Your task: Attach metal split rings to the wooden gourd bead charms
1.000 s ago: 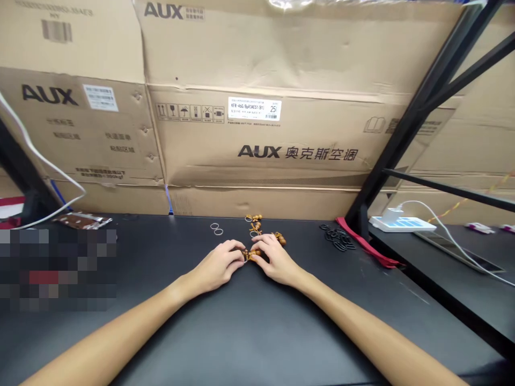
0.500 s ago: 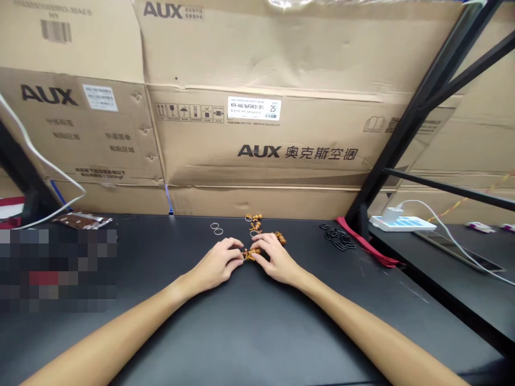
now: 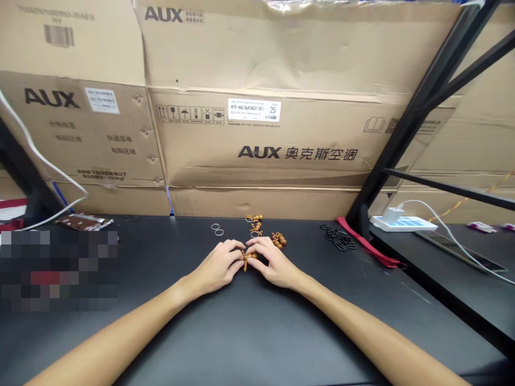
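My left hand (image 3: 219,266) and my right hand (image 3: 273,261) meet on the black table (image 3: 257,332), fingers curled and pinched on one small brown wooden charm (image 3: 248,258) between them. Just beyond my right hand lies another brown charm (image 3: 278,239). Further back rest more brown charms (image 3: 254,219) and a metal ring (image 3: 254,234). Two loose metal rings (image 3: 217,229) lie behind my left hand.
A pile of black rings (image 3: 338,237) and a red strap (image 3: 368,247) lie to the right by a black rack post (image 3: 406,123). Stacked AUX cardboard boxes (image 3: 257,134) wall the back. A white power strip (image 3: 402,223) sits far right, a brown packet (image 3: 82,221) far left.
Both hands have drawn slightly closer together and nearer to me with the charm; the charm beyond my right hand now shows uncovered.
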`<action>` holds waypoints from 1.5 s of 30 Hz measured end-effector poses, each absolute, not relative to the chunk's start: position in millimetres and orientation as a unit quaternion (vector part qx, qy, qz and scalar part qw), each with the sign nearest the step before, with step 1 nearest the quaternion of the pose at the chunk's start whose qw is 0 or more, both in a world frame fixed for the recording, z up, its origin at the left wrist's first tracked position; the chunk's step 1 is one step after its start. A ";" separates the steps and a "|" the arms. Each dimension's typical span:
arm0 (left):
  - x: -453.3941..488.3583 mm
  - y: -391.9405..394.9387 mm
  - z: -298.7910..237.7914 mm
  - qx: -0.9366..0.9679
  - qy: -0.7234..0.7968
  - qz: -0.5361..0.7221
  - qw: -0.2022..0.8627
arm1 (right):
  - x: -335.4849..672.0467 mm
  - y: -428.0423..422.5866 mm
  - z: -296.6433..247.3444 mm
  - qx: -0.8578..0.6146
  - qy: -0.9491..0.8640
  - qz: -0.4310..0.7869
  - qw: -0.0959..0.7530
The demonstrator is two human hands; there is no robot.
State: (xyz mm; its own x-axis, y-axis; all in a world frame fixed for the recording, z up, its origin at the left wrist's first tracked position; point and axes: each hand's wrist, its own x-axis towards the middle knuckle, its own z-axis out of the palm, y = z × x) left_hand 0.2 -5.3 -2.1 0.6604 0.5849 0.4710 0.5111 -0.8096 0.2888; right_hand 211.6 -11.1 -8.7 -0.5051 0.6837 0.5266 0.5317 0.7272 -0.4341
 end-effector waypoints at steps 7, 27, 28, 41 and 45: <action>-0.4 -2.8 -1.1 0.901 0.312 0.292 0.073 | 219.1 -2.1 -11.0 -0.420 -0.832 0.062 0.358; 0.2 -5.7 -1.9 0.903 0.321 0.280 0.049 | 226.5 1.8 -10.3 -0.421 -0.825 0.037 0.375; 0.2 -5.9 -1.9 0.903 0.325 0.278 0.039 | 224.9 -0.2 -9.6 -0.411 -0.834 0.029 0.367; -21.8 24.5 -9.9 0.860 0.430 0.263 -0.074 | 233.9 9.9 -19.8 -0.508 -0.803 -0.090 0.298; -19.3 22.5 -12.0 0.848 0.446 0.263 -0.113 | 231.6 8.9 -18.2 -0.540 -0.774 -0.134 0.302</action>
